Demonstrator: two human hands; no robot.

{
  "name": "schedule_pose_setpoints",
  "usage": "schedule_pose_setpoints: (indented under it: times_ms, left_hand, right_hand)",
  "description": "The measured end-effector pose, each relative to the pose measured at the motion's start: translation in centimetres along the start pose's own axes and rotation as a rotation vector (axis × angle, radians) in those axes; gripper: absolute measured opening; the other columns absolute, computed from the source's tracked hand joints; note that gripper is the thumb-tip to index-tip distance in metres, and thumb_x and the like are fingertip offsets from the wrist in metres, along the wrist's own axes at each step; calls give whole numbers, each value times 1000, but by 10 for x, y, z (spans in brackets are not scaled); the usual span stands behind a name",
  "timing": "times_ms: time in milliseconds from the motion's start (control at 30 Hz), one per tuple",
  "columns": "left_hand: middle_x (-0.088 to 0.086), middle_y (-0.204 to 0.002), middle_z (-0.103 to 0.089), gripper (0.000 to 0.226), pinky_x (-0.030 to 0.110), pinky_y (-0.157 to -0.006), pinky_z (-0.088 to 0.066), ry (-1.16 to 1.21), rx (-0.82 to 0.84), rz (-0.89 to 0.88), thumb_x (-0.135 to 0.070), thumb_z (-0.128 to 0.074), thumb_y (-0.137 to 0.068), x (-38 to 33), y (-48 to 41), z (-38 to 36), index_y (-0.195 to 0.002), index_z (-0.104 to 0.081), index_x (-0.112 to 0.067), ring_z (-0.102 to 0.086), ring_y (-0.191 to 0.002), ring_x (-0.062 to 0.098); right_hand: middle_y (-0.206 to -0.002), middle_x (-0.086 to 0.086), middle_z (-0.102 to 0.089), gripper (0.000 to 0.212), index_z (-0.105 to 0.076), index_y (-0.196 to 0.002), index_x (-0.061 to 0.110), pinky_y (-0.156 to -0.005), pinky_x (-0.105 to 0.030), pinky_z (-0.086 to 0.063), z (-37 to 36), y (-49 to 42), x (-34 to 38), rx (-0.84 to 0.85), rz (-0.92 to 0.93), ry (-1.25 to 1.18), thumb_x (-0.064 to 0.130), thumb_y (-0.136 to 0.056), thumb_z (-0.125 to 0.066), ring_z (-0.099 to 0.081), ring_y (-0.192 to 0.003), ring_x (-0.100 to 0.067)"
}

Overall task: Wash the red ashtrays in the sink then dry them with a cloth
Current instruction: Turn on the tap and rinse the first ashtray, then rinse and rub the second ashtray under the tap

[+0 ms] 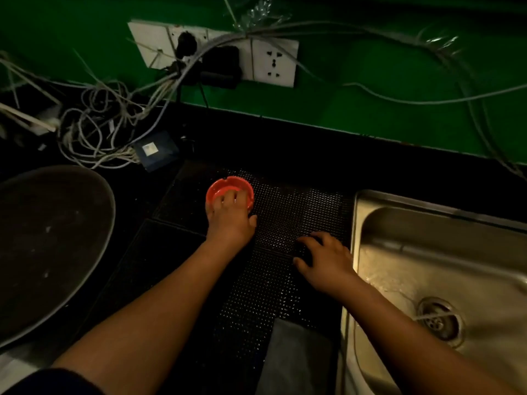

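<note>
Ashtray: the red ashtray [228, 186] was a round, shallow, glossy bowl with a notch in its far rim; it sat on the mat near the mat's far left corner.
Left hand: the left hand [231, 220] lay over the ashtray's near side, its fingers hooked over the rim into the bowl and its thumb outside the wall, gripping it.
Right hand: the right hand [328, 260] rested by the mat's right edge, just beside the sink, with its fingers curled round a small dark object [302, 249] whose shape was too dim to tell.
Mat: the black mat [299, 206] was rectangular, studded with rows of small shiny bumps.
Sink: the steel sink [399, 223] had a flat rim, rounded corners and a wet, gleaming basin with a round slotted drain [440, 320].
Cloth: a grey cloth [293, 357], soft and matte, lay at the mat's near edge.
Tray: a large round metal tray [42, 238], dull and speckled, sat at the counter's left edge.
Wall: the green wall [370, 67] carried a white socket plate [273, 62] and tangled pale cables [99, 118].
</note>
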State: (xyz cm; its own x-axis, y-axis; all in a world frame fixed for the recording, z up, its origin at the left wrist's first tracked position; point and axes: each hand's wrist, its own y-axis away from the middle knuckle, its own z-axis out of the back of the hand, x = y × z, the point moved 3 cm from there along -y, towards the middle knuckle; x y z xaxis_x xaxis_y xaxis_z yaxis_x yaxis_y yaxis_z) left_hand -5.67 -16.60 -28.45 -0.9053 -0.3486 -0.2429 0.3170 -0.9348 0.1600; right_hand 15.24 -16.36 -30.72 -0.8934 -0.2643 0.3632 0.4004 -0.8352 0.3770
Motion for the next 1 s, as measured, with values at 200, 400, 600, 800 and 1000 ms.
schedule_pose_setpoints:
  times_ms: [200,400,600,800,1000]
  left_hand:
    - [9,-125,-52,32,33,-97,-42,167,-5,-301,-41,-53,-91,-89,-15,56,-111,-64,-18,-52,-113,28]
    - [9,-119,-57,34,41,-96,-45,246,-193,-584,-40,-55,-89,-195,-23,146,-114,-60,-18,-54,-111,27]
    - [8,-127,-47,37,40,-102,-37,320,-458,-701,-33,-57,-88,-270,-42,217,-123,-54,-20,-45,-117,30]
    - [15,-151,-19,55,48,-115,-22,291,-513,-427,-42,-56,-88,-287,-95,244,-139,-37,-29,-21,-138,37]
    - [19,-151,-19,44,47,-107,-37,417,-443,-344,-39,-63,-88,-296,-112,252,-123,-46,-19,-39,-129,38]
  right_hand:
    - [-123,-3,-61,33,-62,-123,19,-90,-21,-40,109,-9,-11,-200,51,-295,30,-92,-60,-57,-114,-19]
    - [-117,-3,-66,26,-67,-115,15,-86,-20,-38,247,12,-28,-592,74,-274,24,-91,-60,-60,-109,-19]
    - [-116,-3,-57,27,-64,-116,18,-90,-21,-36,348,31,-35,-886,106,-162,25,-90,-59,-53,-106,-18]
    - [-146,-4,-34,59,-35,-145,21,-111,-46,-31,363,18,-45,-810,-4,56,34,-91,-54,-26,-136,-27]
    - [-151,-5,-27,66,-25,-150,18,-115,-44,-25,357,14,-52,-796,-6,68,33,-92,-54,-17,-142,-25]
